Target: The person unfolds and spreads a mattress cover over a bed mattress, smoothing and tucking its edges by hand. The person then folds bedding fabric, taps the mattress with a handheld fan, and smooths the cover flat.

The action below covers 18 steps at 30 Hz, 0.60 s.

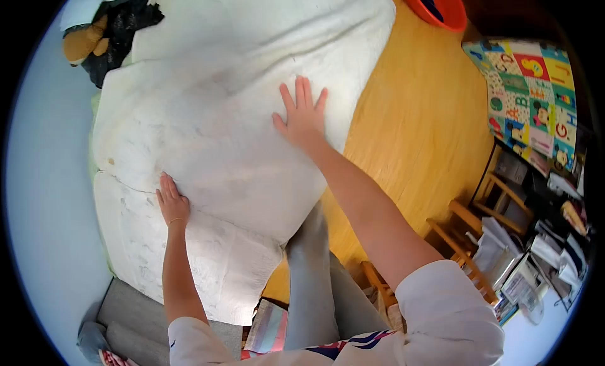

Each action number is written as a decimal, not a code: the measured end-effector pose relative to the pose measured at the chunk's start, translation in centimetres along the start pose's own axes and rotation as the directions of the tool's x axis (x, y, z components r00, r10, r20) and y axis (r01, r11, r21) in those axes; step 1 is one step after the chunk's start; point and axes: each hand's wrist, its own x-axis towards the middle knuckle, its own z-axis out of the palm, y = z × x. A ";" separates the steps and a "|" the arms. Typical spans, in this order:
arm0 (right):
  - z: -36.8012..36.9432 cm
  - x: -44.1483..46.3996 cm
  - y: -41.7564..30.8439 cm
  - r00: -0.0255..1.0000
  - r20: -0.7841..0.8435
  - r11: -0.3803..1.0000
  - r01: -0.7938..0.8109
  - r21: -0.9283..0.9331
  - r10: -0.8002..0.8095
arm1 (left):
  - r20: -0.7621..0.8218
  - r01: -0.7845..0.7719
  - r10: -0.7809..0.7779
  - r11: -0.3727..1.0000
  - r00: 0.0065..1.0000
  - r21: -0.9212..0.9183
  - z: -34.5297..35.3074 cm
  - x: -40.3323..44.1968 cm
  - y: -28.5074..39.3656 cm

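A large white quilted pad [214, 126], creased toward its far right side and spotted with small stains, spreads out in front of me. My right hand [304, 117] lies palm down on it, fingers spread, near the pad's right edge. Lower and to the left, my left hand [172, 203] presses flat on the same pad, with its fingers stretched out close together. A seam or fold line runs across the pad beside my left hand. Neither hand holds anything. What lies beneath the pad is mostly hidden.
Wooden floor [409, 107] runs along the right. A red basin [444, 6] stands at the far right, near a colourful alphabet-patterned cover [532, 95]. Wooden chairs [466, 240] and clutter are at lower right. A plush toy [82, 44] and black bag [120, 44] sit upper left.
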 end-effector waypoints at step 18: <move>-6.1 5.1 8.6 0.860 0.368 0.830 0.108 0.547 -0.354 | 0.324 0.152 0.053 0.804 0.944 -0.575 -28.4 24.5 16.6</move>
